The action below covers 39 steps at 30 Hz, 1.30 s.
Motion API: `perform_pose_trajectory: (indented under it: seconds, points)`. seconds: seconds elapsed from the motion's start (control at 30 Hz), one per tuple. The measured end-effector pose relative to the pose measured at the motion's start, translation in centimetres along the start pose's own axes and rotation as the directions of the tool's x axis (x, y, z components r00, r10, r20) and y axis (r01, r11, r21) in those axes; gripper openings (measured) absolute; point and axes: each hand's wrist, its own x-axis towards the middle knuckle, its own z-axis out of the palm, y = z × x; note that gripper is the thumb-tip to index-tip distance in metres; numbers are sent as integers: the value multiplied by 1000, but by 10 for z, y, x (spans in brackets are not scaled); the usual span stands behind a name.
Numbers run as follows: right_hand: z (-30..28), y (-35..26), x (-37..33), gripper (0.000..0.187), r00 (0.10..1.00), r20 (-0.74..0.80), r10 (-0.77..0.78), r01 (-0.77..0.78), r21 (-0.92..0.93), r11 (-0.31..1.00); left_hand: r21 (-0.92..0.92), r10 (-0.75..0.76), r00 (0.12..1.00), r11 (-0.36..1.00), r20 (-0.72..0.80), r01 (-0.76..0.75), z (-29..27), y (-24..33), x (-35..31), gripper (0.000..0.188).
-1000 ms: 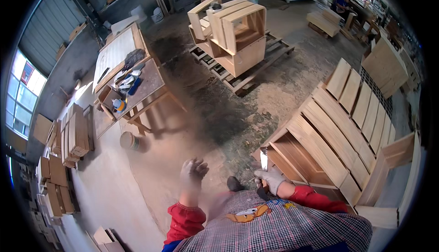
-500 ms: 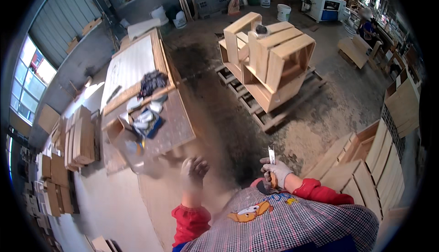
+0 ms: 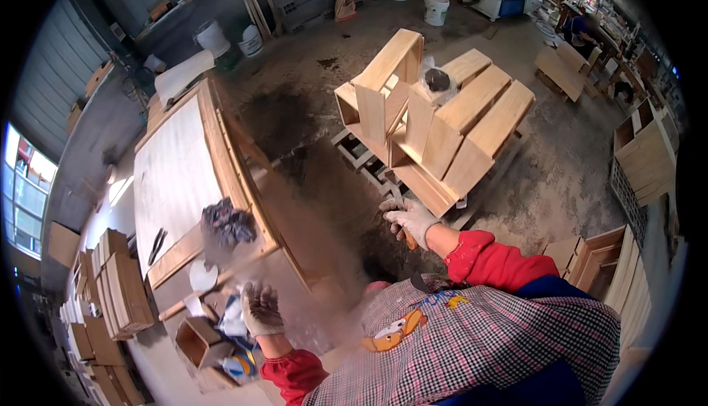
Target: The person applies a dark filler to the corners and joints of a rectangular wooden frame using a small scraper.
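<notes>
My right hand [image 3: 414, 223], in a pale work glove, is closed round a putty knife [image 3: 410, 240] with an orange-brown handle; its flat metal blade points up, away from me. Just beyond it stand stacked pale wooden drawers [image 3: 446, 122] on a slatted pallet [image 3: 359, 157]. My left hand [image 3: 261, 310], gloved too, hovers by the near end of the workbench with loosely bent fingers apart and nothing visible in them. Near it on the bench are a small wooden box [image 3: 198, 342], a dark crumpled cloth [image 3: 227, 223] and white and blue items partly hidden by the hand.
A white board [image 3: 177, 162] covers much of the wood-framed workbench [image 3: 254, 207] on the left. A dark round thing in clear plastic [image 3: 438, 80] sits among the drawers. More wooden drawers [image 3: 599, 258] stand at right. Buckets [image 3: 436, 9] and a person [image 3: 580, 30] are farther back.
My view has shifted, with the drawers now nearer. My right hand has moved forward toward them, still holding the putty knife. My left hand has shifted left, over the bench's near end.
</notes>
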Motion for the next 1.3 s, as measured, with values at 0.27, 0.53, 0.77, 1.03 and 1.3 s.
perform_pose_trajectory:
  seconds: [0.27,0.53,0.77,1.03,1.3]
  points:
    - [-48,-123,187,18,934,-288,-213,241,67,968,-66,-42,899,995,436,79,199,6,128,35]
    - [-188,-196,453,37,891,-429,-150,106,-123,987,-53,75,987,996,142,-68,255,19,187,32]
    - [-176,-223,563,37,968,-205,-142,131,-64,989,-92,68,982,992,-178,-85,261,15,185,35]
    - [65,-372,566,33,910,373,-180,222,-74,972,52,144,976,989,-162,-137,289,41,235,33]
    - [305,-478,448,22,254,942,-221,537,53,842,279,546,836,811,-49,-513,277,122,317,38]
